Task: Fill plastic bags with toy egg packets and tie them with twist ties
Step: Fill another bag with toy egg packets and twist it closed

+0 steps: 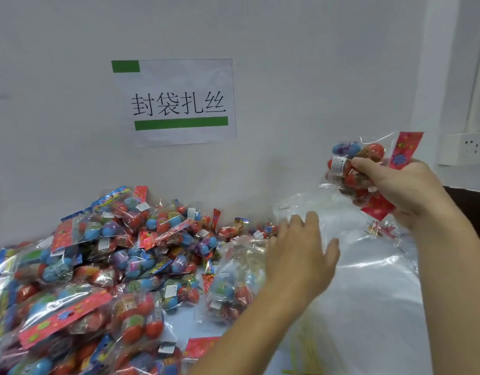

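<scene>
The filling step looks under way: the right hand (pixel 412 190) grips a crinkly clear packet of red and blue toy eggs (pixel 355 169) above the table's far right edge, while the left hand (pixel 301 255), fingers spread and empty, reaches into the glossy, limp clear plastic bags (pixel 369 280). Next, a bag mouth probably needs opening. Thin yellow-green twist ties (pixel 312 350) lie at the near edge; a heap of packets (pixel 98 266) fills the left.

We note the packet pile (pixel 98 266) runs past the left and bottom edges. Below the pile's right end, the twist ties (pixel 306 345) are blurred and partly behind the left forearm (pixel 233 339).
</scene>
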`<move>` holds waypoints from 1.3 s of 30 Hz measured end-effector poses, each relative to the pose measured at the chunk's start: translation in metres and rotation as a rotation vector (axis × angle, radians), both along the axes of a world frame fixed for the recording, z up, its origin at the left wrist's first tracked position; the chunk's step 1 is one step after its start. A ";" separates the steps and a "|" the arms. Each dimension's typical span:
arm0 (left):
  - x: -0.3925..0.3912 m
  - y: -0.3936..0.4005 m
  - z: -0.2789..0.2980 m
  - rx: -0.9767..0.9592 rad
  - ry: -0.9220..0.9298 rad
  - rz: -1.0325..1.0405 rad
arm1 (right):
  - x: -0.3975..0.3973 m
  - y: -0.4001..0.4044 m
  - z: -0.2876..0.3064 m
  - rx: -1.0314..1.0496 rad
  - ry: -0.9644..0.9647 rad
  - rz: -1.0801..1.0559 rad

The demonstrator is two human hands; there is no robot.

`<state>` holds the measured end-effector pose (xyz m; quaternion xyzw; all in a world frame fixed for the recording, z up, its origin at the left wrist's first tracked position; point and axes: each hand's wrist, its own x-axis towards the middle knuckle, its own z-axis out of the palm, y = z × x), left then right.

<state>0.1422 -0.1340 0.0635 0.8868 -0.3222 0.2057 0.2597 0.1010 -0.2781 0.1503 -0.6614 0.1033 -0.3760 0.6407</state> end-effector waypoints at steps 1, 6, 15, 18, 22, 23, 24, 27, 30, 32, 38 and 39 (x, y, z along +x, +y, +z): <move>-0.004 -0.012 0.000 0.042 -0.031 0.023 | -0.001 0.000 0.000 0.010 -0.011 -0.019; -0.013 -0.052 0.005 0.336 -0.012 0.130 | -0.007 -0.007 -0.002 0.026 -0.036 -0.075; 0.012 0.023 0.030 0.093 0.164 -0.089 | -0.008 -0.011 -0.001 0.039 0.033 0.242; 0.020 0.062 0.031 -0.023 0.213 -0.069 | -0.005 -0.006 0.002 -0.005 0.013 0.445; 0.022 0.095 0.024 -0.091 0.290 0.013 | 0.001 0.006 0.007 -0.106 0.085 0.611; 0.022 0.099 0.025 -0.098 0.292 0.015 | 0.002 0.011 0.008 -0.132 0.106 0.637; 0.022 0.102 0.025 -0.113 0.293 0.005 | 0.003 0.015 0.008 -0.160 0.116 0.663; 0.024 0.110 0.029 -0.138 0.316 -0.041 | 0.003 0.030 0.009 -0.229 0.127 0.734; 0.023 0.115 0.031 -0.136 0.311 -0.070 | 0.005 0.042 0.007 -0.285 0.153 0.784; 0.022 0.118 0.033 -0.194 0.315 -0.107 | 0.007 0.049 0.006 -0.307 0.178 0.805; 0.024 0.122 0.034 -0.207 0.320 -0.115 | 0.009 0.054 0.004 -0.354 0.234 0.816; 0.023 0.123 0.034 -0.205 0.305 -0.110 | 0.008 0.053 0.004 -0.376 0.248 0.803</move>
